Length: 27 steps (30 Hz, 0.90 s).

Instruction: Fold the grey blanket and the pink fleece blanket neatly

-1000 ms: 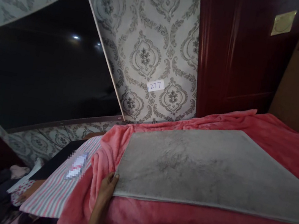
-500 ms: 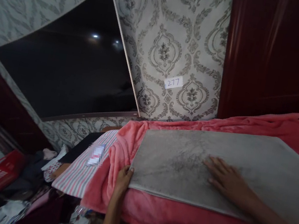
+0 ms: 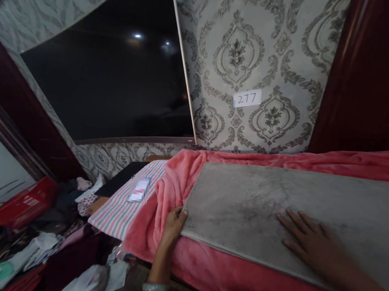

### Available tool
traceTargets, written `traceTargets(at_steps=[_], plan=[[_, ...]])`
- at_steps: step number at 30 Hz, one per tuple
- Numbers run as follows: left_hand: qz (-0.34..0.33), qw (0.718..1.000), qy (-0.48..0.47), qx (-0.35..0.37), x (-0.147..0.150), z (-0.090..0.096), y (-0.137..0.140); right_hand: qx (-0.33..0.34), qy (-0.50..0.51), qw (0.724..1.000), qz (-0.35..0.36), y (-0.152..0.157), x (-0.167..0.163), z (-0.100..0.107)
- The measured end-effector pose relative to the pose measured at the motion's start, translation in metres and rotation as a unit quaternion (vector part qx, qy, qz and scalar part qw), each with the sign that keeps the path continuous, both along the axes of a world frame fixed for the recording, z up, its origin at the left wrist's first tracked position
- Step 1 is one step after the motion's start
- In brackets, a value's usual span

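The person's left hand (image 3: 173,223) is closed at the left edge of a gray mat (image 3: 230,217), thumb and curled fingers pinching it near its front corner. That forearm rises from the bottom of the view, nearly upright, with 1 pale bracelet (image 3: 155,287) at the wrist. The right hand (image 3: 309,238) lies palm down on the mat, flat, its fingers spread apart and pointing left; whether it presses hard cannot be told. Its forearm slants in from the lower right, across the mat's front edge. The mat lies spread over a pink blanket (image 3: 230,282), beside a striped cloth (image 3: 122,213) on the left. Behind, a card (image 3: 247,97) reading 277 is on the patterned wall (image 3: 217,19), right of a television (image 3: 117,71).
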State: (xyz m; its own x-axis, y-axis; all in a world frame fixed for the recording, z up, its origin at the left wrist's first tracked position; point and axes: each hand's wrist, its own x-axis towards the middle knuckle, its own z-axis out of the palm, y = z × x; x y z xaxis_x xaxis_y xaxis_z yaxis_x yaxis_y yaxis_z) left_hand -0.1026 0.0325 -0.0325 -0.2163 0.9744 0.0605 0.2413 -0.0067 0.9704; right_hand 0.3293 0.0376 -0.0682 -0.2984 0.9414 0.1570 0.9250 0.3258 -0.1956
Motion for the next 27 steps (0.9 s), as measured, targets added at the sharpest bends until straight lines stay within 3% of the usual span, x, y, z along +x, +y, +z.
traceTargets(at_steps=[3,12,20,27], plan=[[-0.006,1.000,-0.019,-0.002,0.002,0.001,-0.002,-0.027,-0.004,0.999,0.034,0.014,-0.019,0.009],[0.016,1.000,-0.020,0.018,0.003,0.000,-0.003,-0.025,0.008,0.994,0.107,0.041,-0.105,0.025],[0.018,0.998,-0.067,-0.001,0.005,-0.001,-0.002,-0.046,0.012,0.989,0.141,0.061,-0.139,0.035],[0.007,0.996,-0.091,-0.005,0.007,-0.001,-0.008,-0.065,0.002,0.988,0.143,0.101,-0.181,0.042]])
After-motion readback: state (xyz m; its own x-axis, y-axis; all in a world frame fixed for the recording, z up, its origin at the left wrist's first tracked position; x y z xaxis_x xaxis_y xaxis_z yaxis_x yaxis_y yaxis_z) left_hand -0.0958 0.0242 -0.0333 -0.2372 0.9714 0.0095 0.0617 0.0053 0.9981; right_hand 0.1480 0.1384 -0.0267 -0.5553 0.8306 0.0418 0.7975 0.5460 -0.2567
